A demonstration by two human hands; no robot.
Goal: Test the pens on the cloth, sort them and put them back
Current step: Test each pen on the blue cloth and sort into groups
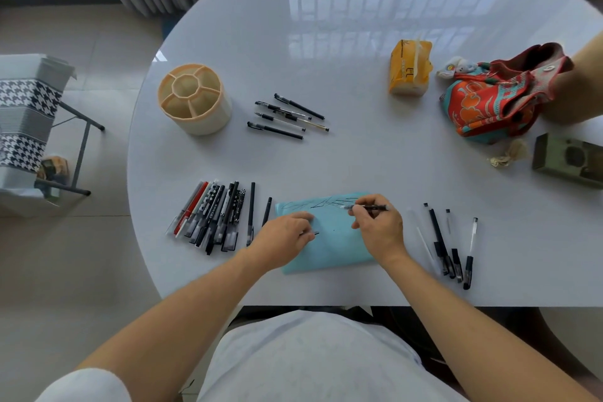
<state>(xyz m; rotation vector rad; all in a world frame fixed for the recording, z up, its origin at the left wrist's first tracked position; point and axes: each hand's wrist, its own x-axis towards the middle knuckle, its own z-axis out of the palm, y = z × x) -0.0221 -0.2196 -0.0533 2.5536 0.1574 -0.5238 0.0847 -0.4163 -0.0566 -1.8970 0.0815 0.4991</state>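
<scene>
On the white table (342, 59), head view, we log the blue cloth (329, 248) at the near edge; right hand (378, 227) pinches a black pen (368, 206), tip on the cloth; left hand (284, 233) presses the cloth, fingers curled around a small dark cap (316, 232); pen groups lie left, right and beyond; beige holder (194, 98) stands far left.

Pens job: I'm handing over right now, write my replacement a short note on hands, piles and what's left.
Right hand holds a pen with its tip on the blue cloth, which already has scribbles.
Left hand presses the cloth flat, grip closed on a small dark piece, likely the cap.
Piles: big one left of the cloth, a few on the right, five near the empty holder.
Left: finish testing, sort, refill holder.
</scene>
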